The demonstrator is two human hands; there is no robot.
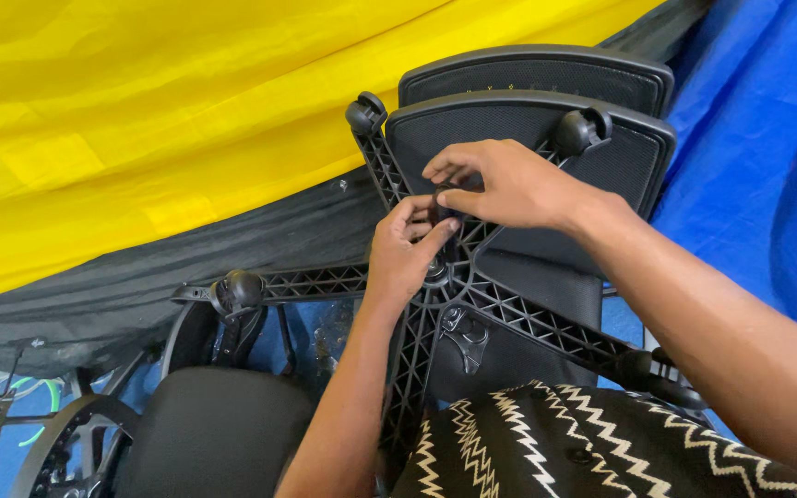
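A black star base [472,295] of an office chair lies upturned in front of the person, its ribbed spokes running out from a central hub [442,267]. The left hand [405,254] rests on the hub, fingers curled and thumb pressed against a small dark part at the middle. The right hand [505,184] comes in from above, its fingertips pinched on the same spot; what they pinch is too small and dark to tell. Castors [366,112] sit at the spoke ends, another [578,131] near the right wrist and one [237,290] at the left. Behind the base stand two mesh backrests [528,78], one in front of the other. A black seat cushion [214,429] lies at lower left. Yellow cloth [140,111] and blue tarp [758,138] hang behind. A zigzag-patterned cloth [583,443] covers the person's lap.
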